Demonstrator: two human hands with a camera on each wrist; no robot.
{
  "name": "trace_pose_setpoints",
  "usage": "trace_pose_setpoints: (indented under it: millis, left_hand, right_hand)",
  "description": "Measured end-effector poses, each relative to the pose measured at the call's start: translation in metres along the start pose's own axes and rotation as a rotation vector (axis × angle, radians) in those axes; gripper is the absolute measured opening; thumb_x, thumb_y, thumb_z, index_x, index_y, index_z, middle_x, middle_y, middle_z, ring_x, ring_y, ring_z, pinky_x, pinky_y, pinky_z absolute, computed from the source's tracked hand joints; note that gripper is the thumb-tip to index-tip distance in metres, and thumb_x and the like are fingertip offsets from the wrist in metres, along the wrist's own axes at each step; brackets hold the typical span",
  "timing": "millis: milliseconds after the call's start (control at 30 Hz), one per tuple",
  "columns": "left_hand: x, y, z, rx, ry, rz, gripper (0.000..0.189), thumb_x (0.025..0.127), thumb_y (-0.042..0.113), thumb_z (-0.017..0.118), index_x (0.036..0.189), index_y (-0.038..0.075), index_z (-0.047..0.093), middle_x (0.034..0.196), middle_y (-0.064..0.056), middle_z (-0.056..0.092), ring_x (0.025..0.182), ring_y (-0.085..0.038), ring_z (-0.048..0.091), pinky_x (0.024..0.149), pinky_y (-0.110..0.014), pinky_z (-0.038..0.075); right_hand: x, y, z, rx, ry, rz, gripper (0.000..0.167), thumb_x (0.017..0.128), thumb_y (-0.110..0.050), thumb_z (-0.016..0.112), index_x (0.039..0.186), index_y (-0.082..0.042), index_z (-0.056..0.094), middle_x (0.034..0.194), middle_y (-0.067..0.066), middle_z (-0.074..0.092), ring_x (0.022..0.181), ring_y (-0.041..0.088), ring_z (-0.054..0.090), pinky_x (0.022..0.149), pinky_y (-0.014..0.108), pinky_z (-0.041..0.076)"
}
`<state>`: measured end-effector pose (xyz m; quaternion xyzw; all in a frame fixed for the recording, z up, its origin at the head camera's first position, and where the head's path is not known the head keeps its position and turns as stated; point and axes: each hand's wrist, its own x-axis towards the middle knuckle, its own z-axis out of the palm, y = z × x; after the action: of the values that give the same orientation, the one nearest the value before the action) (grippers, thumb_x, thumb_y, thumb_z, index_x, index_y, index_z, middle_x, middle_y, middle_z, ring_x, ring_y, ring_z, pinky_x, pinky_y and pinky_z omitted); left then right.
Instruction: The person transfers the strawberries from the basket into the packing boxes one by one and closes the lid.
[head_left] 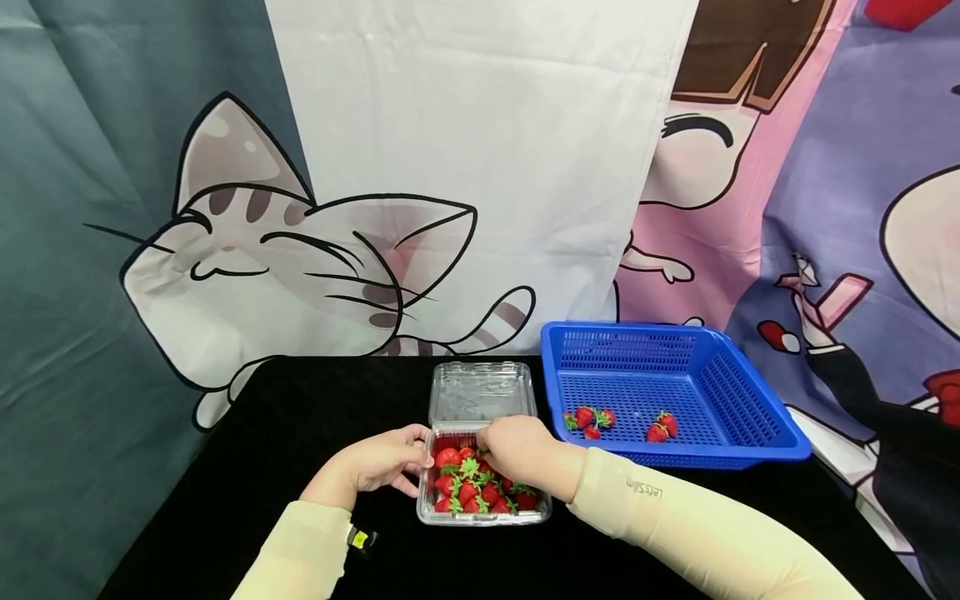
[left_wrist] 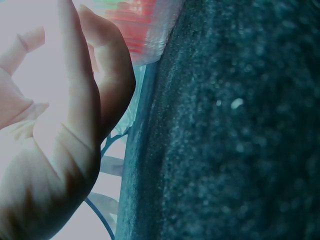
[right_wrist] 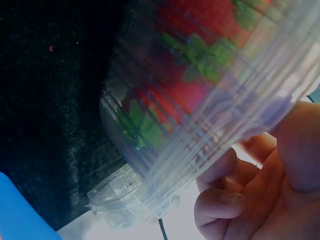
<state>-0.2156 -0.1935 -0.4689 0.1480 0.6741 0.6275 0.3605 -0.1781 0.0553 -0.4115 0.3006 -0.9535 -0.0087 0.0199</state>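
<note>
A clear plastic box of red strawberries with green leaf tops stands on the black cloth, its hinged lid folded back behind it. My left hand holds the box's left side, thumb at the rim and other fingers outside; its palm shows close up in the left wrist view. My right hand reaches over the far right part of the box, fingertips down among the strawberries. Through the box wall the right wrist view shows strawberries and curled fingers; whether they pinch a strawberry is hidden.
A blue perforated basket stands to the right of the box, with several strawberries at its left and a few more near the middle front. Behind the black-covered table hangs a cartoon-printed curtain.
</note>
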Motion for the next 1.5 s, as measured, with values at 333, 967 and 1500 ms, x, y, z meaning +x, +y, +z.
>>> trace_pose_setpoints:
  millis: [333,967,1500]
  left_hand:
    - [-0.003,0.0,0.0,0.005,0.007,0.008,0.049,0.084,0.009,0.059,0.126,-0.001,0.036,0.102,-0.013,0.063,0.09,-0.024,0.065,0.064,-0.035,0.058]
    - [-0.003,-0.001,-0.005,0.0,0.011,-0.005,0.049,0.084,0.009,0.06,0.125,-0.001,0.035,0.101,-0.012,0.063,0.089,-0.023,0.065,0.064,-0.034,0.058]
    - [-0.005,-0.001,-0.008,-0.007,0.018,-0.008,0.048,0.083,0.009,0.06,0.124,0.0,0.037,0.101,-0.013,0.065,0.088,-0.023,0.066,0.064,-0.033,0.058]
  right_hand:
    - [0.003,0.011,-0.017,0.142,-0.035,0.039,0.008,0.089,-0.024,0.071,0.086,-0.018,0.068,0.075,-0.005,0.065,0.063,0.011,0.058,0.059,0.032,0.05]
    - [0.002,0.076,-0.079,0.279,-0.073,0.236,0.014,0.093,-0.028,0.065,0.101,-0.019,0.072,0.087,-0.007,0.066,0.069,0.01,0.057,0.071,0.035,0.049]
    - [-0.046,0.169,-0.06,0.19,-0.29,0.35,0.011,0.087,-0.023,0.068,0.09,-0.012,0.067,0.088,-0.001,0.065,0.077,0.017,0.059,0.071,0.042,0.051]
